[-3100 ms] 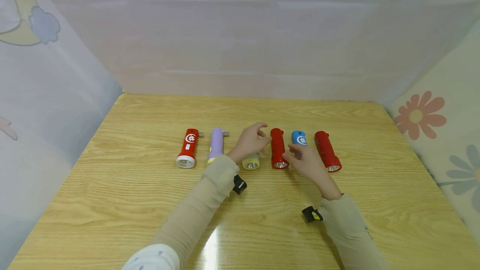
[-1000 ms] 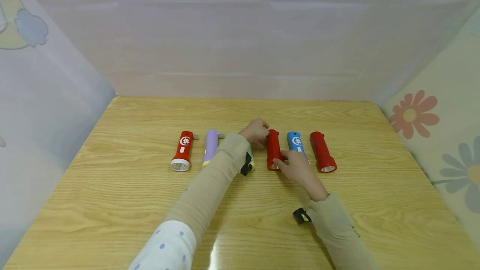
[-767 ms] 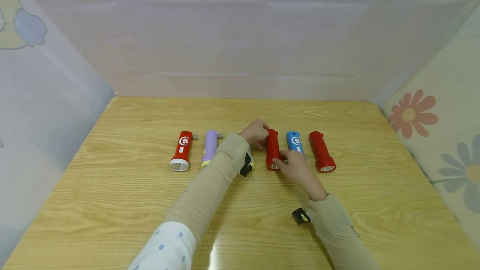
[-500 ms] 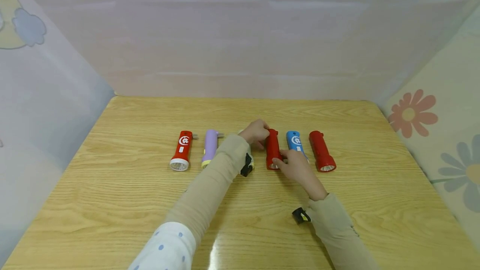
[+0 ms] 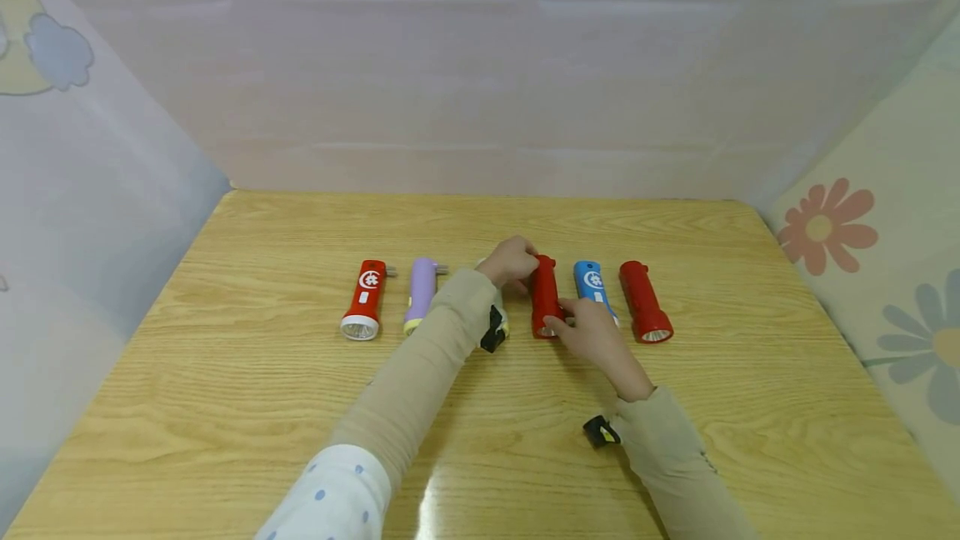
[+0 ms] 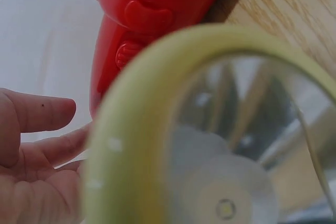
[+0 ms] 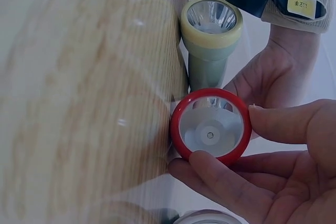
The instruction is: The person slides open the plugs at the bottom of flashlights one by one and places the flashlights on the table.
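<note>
In the head view, a red flashlight (image 5: 545, 298) lies on the table between my hands, its lens toward me. My right hand (image 5: 592, 330) grips the lens end; in the right wrist view the thumb and fingers close on opposite sides of its red rim (image 7: 182, 139). At the tail end, my left hand (image 5: 512, 262) reaches a finger to the red body. The left wrist view shows that hand's thumb (image 6: 50, 114) apart from the flashlight. A pale green flashlight with a yellow rim (image 7: 211, 40) lies under my left wrist, mostly hidden by it in the head view.
A red-and-white flashlight (image 5: 367, 298) and a purple one (image 5: 422, 290) lie to the left. Blue (image 5: 591, 280) and red (image 5: 643, 300) flashlights lie to the right, the blue one partly behind my right hand. Wall sheets border the wooden table (image 5: 225, 407).
Since about three seconds ago, both hands have come to the middle red flashlight, the right now holding its lens end. Over the last second the hands have hardly moved.
</note>
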`<state>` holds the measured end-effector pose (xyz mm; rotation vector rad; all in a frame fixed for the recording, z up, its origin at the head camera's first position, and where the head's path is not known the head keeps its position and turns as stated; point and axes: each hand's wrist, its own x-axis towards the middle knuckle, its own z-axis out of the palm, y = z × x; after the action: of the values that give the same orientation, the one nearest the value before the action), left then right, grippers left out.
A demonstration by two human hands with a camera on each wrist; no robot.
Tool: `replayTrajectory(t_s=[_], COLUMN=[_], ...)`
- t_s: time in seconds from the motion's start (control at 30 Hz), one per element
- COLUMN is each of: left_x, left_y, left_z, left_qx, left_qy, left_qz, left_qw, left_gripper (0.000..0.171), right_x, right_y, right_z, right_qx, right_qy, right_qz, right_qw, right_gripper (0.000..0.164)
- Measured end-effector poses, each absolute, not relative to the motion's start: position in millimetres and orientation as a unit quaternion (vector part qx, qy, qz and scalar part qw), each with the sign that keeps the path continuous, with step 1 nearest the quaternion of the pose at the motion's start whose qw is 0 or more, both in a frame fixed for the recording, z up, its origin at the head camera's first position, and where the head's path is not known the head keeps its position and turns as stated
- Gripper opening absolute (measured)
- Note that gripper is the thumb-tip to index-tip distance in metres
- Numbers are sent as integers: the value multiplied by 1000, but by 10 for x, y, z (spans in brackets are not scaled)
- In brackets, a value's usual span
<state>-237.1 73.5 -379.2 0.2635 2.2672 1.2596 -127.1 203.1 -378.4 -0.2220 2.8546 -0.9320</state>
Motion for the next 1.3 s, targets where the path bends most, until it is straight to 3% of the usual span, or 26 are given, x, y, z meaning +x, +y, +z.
replayTrajectory(t_s=[0.43, 0.7, 1.3], left_x=[-2348, -2325, -2312], left_y=[738, 738, 743], left_z=[-3792, -3789, -3753], left_qx=[83, 75, 79], left_qy=[830, 820, 827], left_qz=[503, 532, 523], left_qw=[226, 198, 188], left_gripper=[29, 24, 23], right_x=[-1273, -1284, -1288], right_y=[2052, 2055, 2056], right_z=[-3794, -3799, -3795], right_qx=[-80, -58, -54], right_qy=[945, 948, 948], right_qz=[-313, -308, -306], right_qw=[50, 61, 64], right_gripper=[34, 45, 47])
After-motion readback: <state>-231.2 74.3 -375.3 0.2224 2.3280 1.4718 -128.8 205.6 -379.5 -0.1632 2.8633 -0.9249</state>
